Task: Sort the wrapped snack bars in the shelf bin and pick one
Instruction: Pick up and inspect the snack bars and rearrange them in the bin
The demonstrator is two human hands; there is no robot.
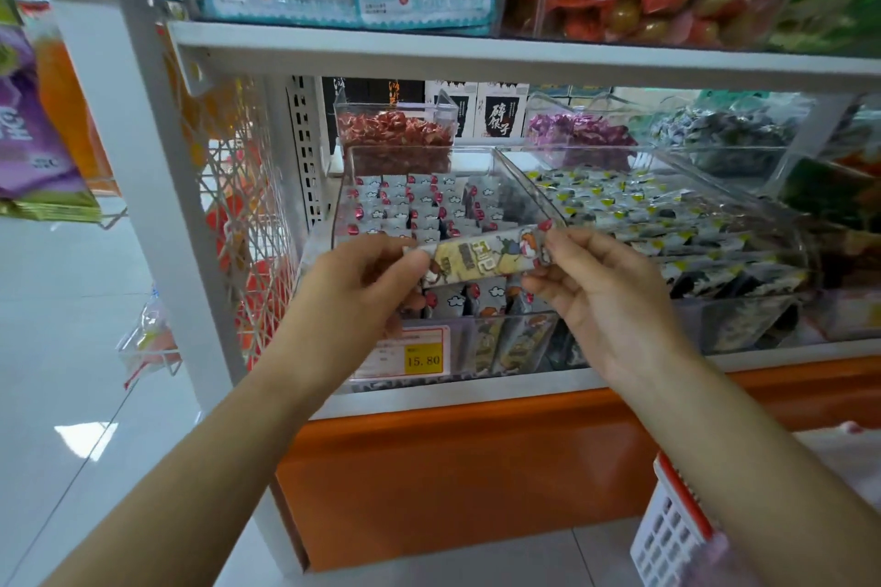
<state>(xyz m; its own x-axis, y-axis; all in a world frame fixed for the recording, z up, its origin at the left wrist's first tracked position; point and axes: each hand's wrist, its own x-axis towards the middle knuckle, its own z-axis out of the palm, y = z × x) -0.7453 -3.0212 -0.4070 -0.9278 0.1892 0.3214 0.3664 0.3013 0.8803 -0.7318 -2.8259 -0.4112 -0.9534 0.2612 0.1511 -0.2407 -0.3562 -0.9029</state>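
One snack bar (pixel 481 255) pinched at both ends by left hand (pixel 367 286) and right hand (pixel 600 296), level above clear bin (pixel 534 186), label up, likely for checking.

One head-worn wide-angle camera is looking forward and down from the person's own eye line, facing a shop shelf (pixel 476 57) head-on and sitting close — both forearms are reaching up from the bottom edge toward the clear bin (pixel 500 157) at centre. The lens is bending the edges; no second view is sharing the scene.
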